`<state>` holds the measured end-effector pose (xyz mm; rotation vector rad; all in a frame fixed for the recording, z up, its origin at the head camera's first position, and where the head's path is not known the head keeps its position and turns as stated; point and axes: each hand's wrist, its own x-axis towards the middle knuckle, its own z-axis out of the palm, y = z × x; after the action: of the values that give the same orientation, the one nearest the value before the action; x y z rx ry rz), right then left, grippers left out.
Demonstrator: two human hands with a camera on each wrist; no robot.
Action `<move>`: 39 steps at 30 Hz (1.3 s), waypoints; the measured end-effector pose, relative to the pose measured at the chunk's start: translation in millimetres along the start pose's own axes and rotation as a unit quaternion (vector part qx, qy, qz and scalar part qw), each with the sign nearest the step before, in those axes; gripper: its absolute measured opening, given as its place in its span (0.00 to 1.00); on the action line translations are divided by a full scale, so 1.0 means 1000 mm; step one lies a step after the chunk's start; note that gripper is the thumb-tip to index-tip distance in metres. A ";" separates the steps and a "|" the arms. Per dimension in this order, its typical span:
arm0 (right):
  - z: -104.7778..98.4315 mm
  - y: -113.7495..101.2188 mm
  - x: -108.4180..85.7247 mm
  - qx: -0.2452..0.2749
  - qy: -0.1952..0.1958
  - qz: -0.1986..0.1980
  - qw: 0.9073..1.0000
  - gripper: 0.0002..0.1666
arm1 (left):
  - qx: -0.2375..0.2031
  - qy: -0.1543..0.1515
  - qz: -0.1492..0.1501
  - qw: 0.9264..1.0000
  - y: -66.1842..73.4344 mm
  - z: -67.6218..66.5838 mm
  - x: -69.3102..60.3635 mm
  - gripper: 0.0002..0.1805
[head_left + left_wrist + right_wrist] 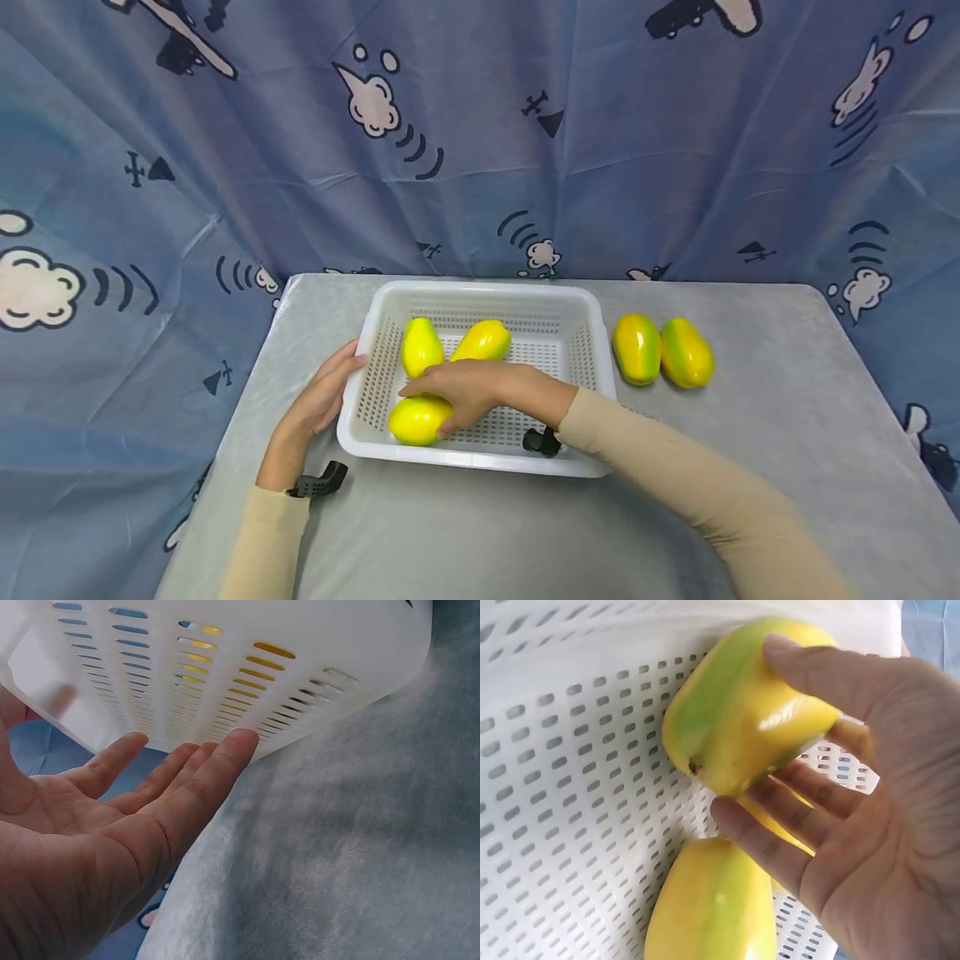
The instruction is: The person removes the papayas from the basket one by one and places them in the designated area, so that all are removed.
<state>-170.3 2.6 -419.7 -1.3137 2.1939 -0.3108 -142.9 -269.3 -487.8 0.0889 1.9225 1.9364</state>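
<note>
Right wrist view: where's the yellow-green fruit (pixel 742 720) against the fingers?

– Between them. Right hand (pixel 885 825) curls round it, thumb one side, fingers the other. Head view: it's in the near-left corner of the white basket (pixel 472 459).

– Left hand (pixel 324 398)?

– Fingers fairly straight, touching the basket's left side from outside.

– Other fruit?

– Two basket fruits (pixel 422 347) beyond the held one; two table fruits (pixel 637 350) right of the basket.

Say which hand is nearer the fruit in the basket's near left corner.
Right. The right hand grips that fruit; the left hand is outside the basket, by its left wall.
</note>
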 end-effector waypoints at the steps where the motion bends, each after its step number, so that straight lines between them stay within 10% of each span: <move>1: 0.000 0.001 0.000 -0.001 0.000 -0.003 1.000 0.47 | 0.000 -0.001 0.001 1.000 0.001 0.000 0.000 0.36; 39: -0.018 0.002 -0.069 0.077 0.082 0.020 0.993 0.43 | -0.009 0.007 -0.014 1.000 0.002 0.003 0.000 0.36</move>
<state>-156.6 61.6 -382.6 -1.1942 2.2763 -0.5786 -142.3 -266.6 -485.6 0.0424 1.9058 1.9406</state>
